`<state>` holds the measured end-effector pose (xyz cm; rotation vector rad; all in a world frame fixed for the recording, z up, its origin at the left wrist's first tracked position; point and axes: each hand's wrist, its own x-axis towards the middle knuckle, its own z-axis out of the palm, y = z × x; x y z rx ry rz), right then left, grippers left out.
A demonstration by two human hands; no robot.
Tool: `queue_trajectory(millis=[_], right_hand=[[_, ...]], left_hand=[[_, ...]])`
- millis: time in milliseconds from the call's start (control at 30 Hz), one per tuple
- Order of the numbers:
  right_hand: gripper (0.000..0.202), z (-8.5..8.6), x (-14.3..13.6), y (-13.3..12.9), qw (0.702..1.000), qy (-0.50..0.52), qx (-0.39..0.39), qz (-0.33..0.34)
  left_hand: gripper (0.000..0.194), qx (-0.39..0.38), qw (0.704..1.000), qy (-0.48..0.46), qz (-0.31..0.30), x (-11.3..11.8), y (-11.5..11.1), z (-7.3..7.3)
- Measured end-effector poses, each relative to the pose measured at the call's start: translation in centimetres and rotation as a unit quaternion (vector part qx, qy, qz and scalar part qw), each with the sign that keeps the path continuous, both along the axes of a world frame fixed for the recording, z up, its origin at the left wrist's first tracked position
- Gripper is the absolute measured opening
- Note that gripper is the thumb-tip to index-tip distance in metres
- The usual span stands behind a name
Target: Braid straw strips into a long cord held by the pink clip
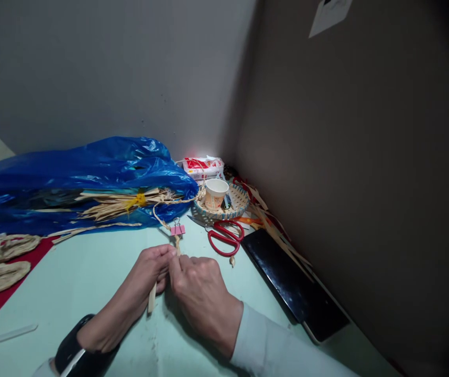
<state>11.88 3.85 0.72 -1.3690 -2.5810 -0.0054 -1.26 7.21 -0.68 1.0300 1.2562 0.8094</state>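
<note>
My left hand (pixel 155 264) and my right hand (pixel 198 283) meet over the table, fingers pinched on a pale straw cord (pixel 177 245) that looks twisted or braided. A pink binder clip (pixel 177 230) clamps this cord just beyond my fingertips. From the clip, the cord runs back toward the wicker basket. A flat loose straw strip (pixel 152 299) hangs down below my left hand. The exact grip of my right fingers is partly hidden by the back of that hand.
Red-handled scissors (pixel 224 238) lie right of the clip, near a black tablet (pixel 295 285). Behind stand a paper cup (pixel 216 193) in a wicker basket (pixel 242 201) and a tissue pack (pixel 203 166). A blue plastic bag (pixel 70 167) with a straw bundle (pixel 130 203) lies left, beyond woven slippers (pixel 2 277).
</note>
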Motion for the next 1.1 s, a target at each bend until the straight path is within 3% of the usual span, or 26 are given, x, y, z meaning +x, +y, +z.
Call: queue_trajectory(millis=[167, 233, 333, 400, 467, 567, 800, 967, 1100], right_hand=[[0.019, -0.9, -0.2, -0.3, 0.999, 0.021, 0.026, 0.016], [0.019, -0.2, 0.5, -0.1, 0.998, 0.054, 0.013, -0.002], [0.031, 1.4, 1.9, 0.8, 0.989, 0.124, -0.001, -0.08], [0.022, 1.9, 2.4, 1.6, 0.977, 0.18, -0.04, -0.105], [0.019, 1.6, 2.4, 2.4, 0.96, 0.233, -0.131, -0.088], [0.028, 0.3, 1.9, 3.2, 0.914, 0.315, -0.249, -0.06], [0.035, -1.2, 1.8, 4.3, 0.864, 0.407, -0.288, -0.072], [0.033, -1.7, 2.0, 4.1, 0.83, 0.461, -0.3, -0.097], [0.029, -2.0, 2.1, 4.1, 0.802, 0.497, -0.317, -0.098]], left_hand=[[0.036, -0.017, 1.0, -0.018, 0.004, -0.2, -0.6, 0.6], [0.039, -0.011, 1.0, -0.017, 0.001, -0.3, -0.6, 0.3], [0.038, 0.004, 1.0, -0.013, -0.009, -0.5, -0.4, -0.2], [0.035, 0.014, 1.0, -0.008, -0.013, -0.5, -0.3, -0.4], [0.03, 0.025, 1.0, 0.003, -0.019, -0.5, -0.2, -0.3], [0.028, 0.042, 0.998, 0.031, -0.032, -0.4, -0.3, 0.0], [0.031, 0.083, 0.985, 0.141, -0.061, -1.2, -0.3, 0.6], [0.026, 0.143, 0.961, 0.231, -0.042, -1.2, -0.7, 1.9], [0.031, 0.249, 0.892, 0.373, -0.054, 0.2, -2.3, 2.4]])
